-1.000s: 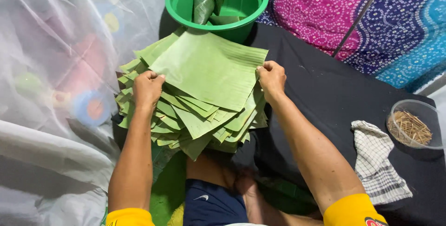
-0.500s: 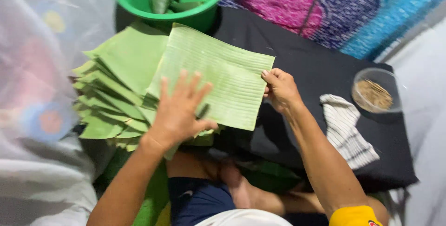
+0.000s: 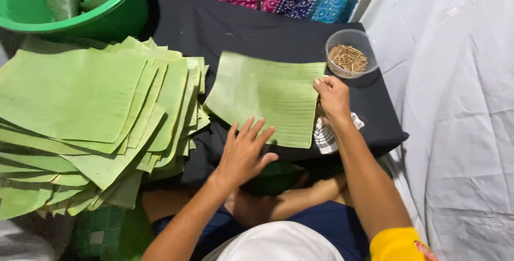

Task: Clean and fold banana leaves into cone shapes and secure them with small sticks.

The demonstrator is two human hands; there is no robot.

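Note:
A single green banana-leaf sheet lies flat on the black board in front of me. My right hand pinches its right edge. Fingers spread, my left hand hovers over or rests at the sheet's near-left corner; I cannot tell whether it touches. A thick fanned stack of cut leaf sheets lies to the left, apart from the single sheet.
A green plastic tub with folded leaves stands at the back left. A clear bowl of small sticks sits at the board's right end. A checked cloth lies under my right wrist. White fabric covers the right side.
The top sheet has been drawn off the stack and moved right onto the black board. My left hand let go of it and opened flat. The view swung to the right.

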